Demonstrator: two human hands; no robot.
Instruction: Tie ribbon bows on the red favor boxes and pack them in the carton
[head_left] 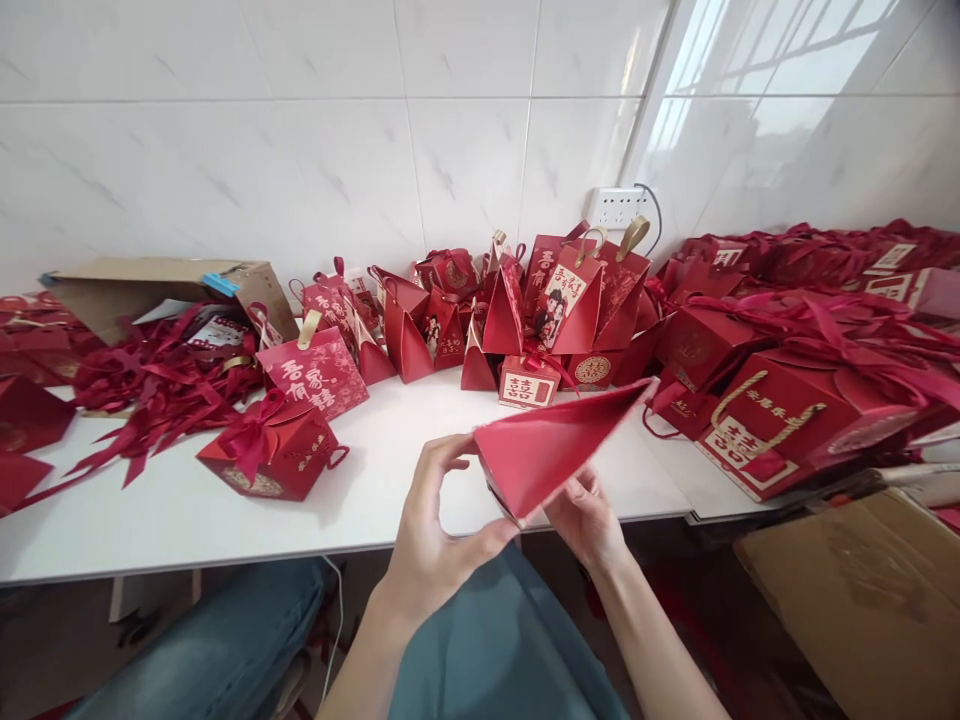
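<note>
Because it looks like light, stiff card that could crease, I'd grip the red box (551,450) by its folds; my left hand (431,545) and right hand (589,520) clasp it over the surface's (371,490) front edge. Left along that edge sits a ribboned box (289,465); upright boxes (517,312) crowd the back edge, obstructing any reach there.

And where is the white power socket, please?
The white power socket is in the head view, right of centre on the tiled wall, just above the red box with the wide gold loop.
</note>
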